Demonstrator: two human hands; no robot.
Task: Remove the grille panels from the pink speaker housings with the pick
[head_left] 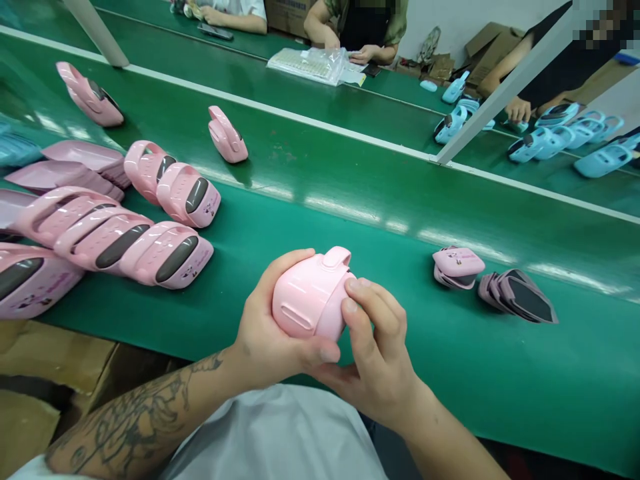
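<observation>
Pink housing (305, 300) held; nearby lettering (202, 257) unclear.

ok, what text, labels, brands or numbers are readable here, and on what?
None legible.
Glossy pink plastic casings with dark panels: purple lettering, too small and blurred.
Small flat pink plastic piece, right-side stack: purple lettering, too small.
Brown cardboard box, back: print, blurred.
Held rounded pink plastic part: no lettering on its visible side.

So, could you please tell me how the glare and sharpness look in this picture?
Head view: white glare streaks cross the green bench; head view: the held pink casing looks fairly sharp; head view: print on the pink pieces at left is too small to read.
</observation>
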